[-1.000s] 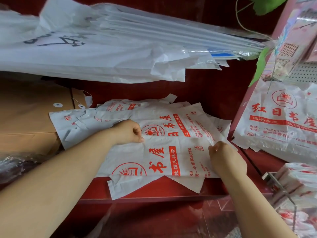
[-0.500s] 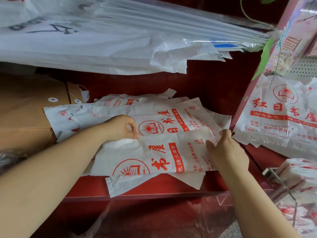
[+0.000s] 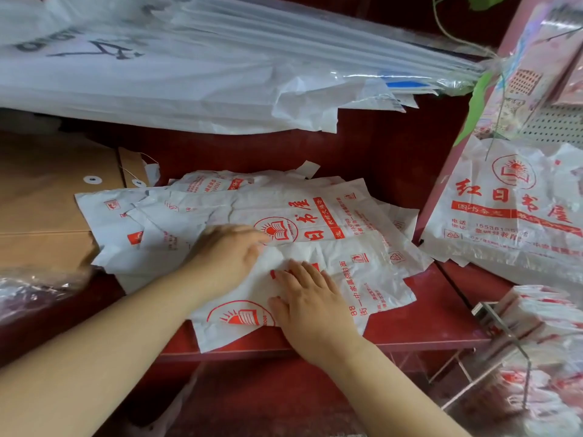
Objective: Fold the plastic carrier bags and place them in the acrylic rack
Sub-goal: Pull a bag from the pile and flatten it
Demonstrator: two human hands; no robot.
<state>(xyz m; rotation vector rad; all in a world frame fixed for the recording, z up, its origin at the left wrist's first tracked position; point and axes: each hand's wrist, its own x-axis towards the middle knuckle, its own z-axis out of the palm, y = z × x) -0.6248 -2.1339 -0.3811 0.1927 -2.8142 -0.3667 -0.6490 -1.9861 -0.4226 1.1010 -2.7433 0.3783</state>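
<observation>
Right hand moved inward from carrier bag edge, pressing flat.

Soft even light, faint shadows; edges bowed (wide-angle), corners blurred.

Single view: head-worn, wide-angle. Faces forward and down, close over the red desk. Printed carrier bags sit at frame centre, the acrylic rack at lower right, and large white sheets span the upper left.
</observation>
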